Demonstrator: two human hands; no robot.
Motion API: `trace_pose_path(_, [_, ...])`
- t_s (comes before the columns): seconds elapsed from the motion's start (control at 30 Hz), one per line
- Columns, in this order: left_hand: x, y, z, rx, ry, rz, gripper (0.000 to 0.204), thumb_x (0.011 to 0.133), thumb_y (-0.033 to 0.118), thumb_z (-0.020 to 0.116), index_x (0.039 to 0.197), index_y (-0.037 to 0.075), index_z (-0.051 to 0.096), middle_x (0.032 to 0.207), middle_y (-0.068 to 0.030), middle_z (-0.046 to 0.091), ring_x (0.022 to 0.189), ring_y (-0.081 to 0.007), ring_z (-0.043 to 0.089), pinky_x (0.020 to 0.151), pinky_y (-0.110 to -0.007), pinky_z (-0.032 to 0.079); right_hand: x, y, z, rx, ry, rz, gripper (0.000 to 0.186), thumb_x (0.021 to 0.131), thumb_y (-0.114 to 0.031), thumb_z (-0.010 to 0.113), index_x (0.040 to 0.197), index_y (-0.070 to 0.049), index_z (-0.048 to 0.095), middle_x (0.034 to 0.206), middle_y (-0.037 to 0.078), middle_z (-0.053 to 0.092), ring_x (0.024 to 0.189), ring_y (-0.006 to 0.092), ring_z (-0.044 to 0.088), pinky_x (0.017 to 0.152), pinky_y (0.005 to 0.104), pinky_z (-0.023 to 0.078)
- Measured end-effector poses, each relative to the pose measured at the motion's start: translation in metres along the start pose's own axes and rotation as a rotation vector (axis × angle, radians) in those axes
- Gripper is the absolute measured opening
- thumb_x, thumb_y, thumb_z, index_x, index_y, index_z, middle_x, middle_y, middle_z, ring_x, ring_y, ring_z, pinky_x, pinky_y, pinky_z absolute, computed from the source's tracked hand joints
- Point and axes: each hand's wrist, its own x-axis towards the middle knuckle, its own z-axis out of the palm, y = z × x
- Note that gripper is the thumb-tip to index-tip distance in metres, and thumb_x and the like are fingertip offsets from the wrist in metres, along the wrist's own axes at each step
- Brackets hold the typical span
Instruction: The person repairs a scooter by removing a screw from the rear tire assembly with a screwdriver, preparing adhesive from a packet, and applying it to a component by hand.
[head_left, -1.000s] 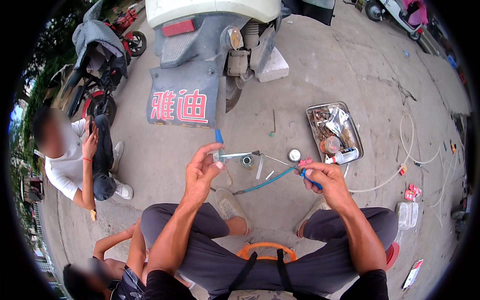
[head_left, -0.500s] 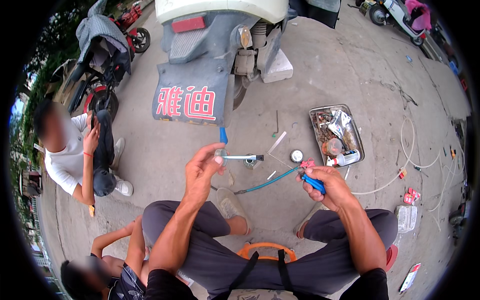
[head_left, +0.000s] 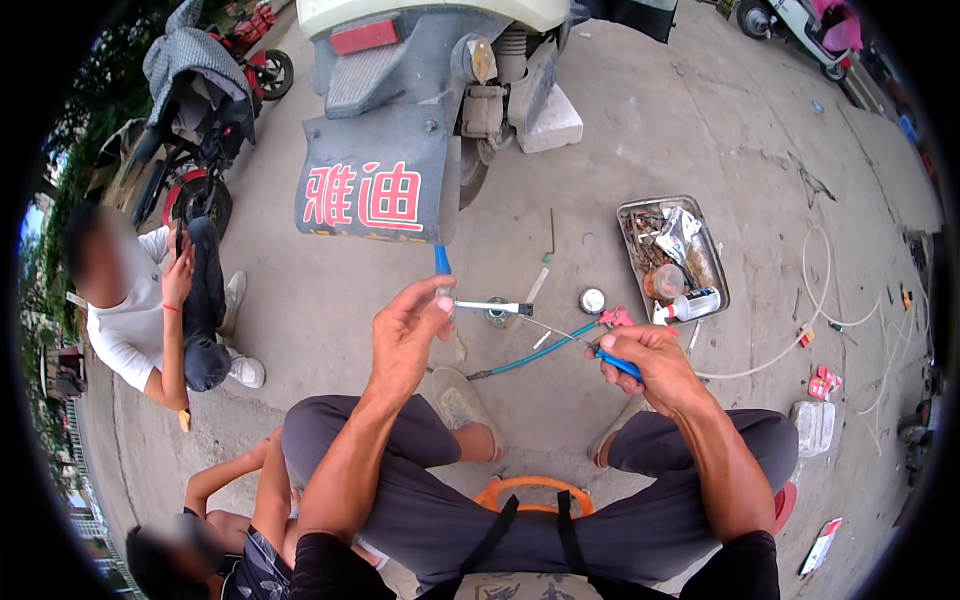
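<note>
Top centre, the scooter (head_left: 400,85) is cut off — mid-frame, the left hand (head_left: 405,338) hides the handle end of the brush (head_left: 487,306); lower left, a person's head (head_left: 180,558) is blurred.

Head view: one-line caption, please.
Left hand holds a small brush, right hand a blue-handled tool, behind a scooter.

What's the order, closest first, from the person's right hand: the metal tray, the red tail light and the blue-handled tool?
From the right hand:
1. Blue-handled tool: held right in it.
2. Metal tray: a bit ahead, slightly right.
3. Red tail light: farthest, at the upper left.
</note>
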Motion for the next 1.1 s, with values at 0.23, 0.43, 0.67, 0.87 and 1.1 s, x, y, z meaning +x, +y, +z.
trace_pose_path(0.23, [0.002, 0.003, 0.003, 0.066, -0.002, 0.019, 0.033, 0.097, 0.011, 0.068, 0.128, 0.0, 0.065, 0.092, -0.0028, 0.065, 0.079, -0.0086, 0.057, 0.071, -0.026, 0.048, -0.002, 0.0, 0.0, -0.034, -0.003, -0.013, 0.028, 0.1, -0.024, 0.062, 0.1, 0.002, 0.072, 0.066, 0.001, 0.06, 0.049, 0.0035, 0.044, 0.045, 0.02, 0.03])
trace_pose_path(0.43, [0.002, 0.002, 0.001, 0.031, -0.018, 0.022, 0.034, 0.096, 0.007, 0.067, 0.129, 0.0, 0.064, 0.1, -0.0031, 0.065, 0.083, -0.0081, 0.057, 0.075, -0.026, 0.049, -0.003, 0.001, 0.001, -0.041, 0.006, -0.011, 0.028, 0.1, -0.023, 0.062, 0.1, 0.003, 0.072, 0.066, 0.001, 0.06, 0.049, 0.0035, 0.043, 0.044, 0.0201, 0.03])
trace_pose_path(0.67, [-0.001, 0.001, -0.006, 0.029, -0.118, 0.086, 0.035, 0.095, 0.006, 0.066, 0.129, 0.001, 0.062, 0.124, -0.0091, 0.062, 0.102, -0.0143, 0.061, 0.088, -0.032, 0.053, -0.004, -0.001, -0.001, -0.05, 0.019, -0.013, 0.028, 0.1, -0.023, 0.061, 0.099, 0.003, 0.072, 0.065, 0.001, 0.06, 0.048, 0.004, 0.043, 0.044, 0.0205, 0.03])
trace_pose_path(0.87, [0.002, -0.002, -0.008, 0.033, -0.193, 0.197, 0.038, 0.091, -0.002, 0.065, 0.128, 0.001, 0.061, 0.135, -0.0117, 0.056, 0.121, -0.0192, 0.056, 0.098, -0.033, 0.047, -0.003, 0.001, -0.002, -0.045, 0.013, -0.017, 0.029, 0.1, -0.023, 0.061, 0.098, 0.004, 0.072, 0.064, 0.001, 0.059, 0.048, 0.0042, 0.043, 0.043, 0.0204, 0.029])
trace_pose_path(1.1, [0.002, 0.001, -0.005, 0.04, -0.137, 0.184, 0.041, 0.089, -0.007, 0.062, 0.129, 0.002, 0.06, 0.141, -0.0118, 0.054, 0.126, -0.0194, 0.054, 0.099, -0.03, 0.044, -0.004, 0.001, -0.001, -0.04, 0.012, -0.017, 0.029, 0.1, -0.023, 0.061, 0.098, 0.004, 0.072, 0.064, 0.001, 0.059, 0.048, 0.0044, 0.044, 0.042, 0.0204, 0.029])
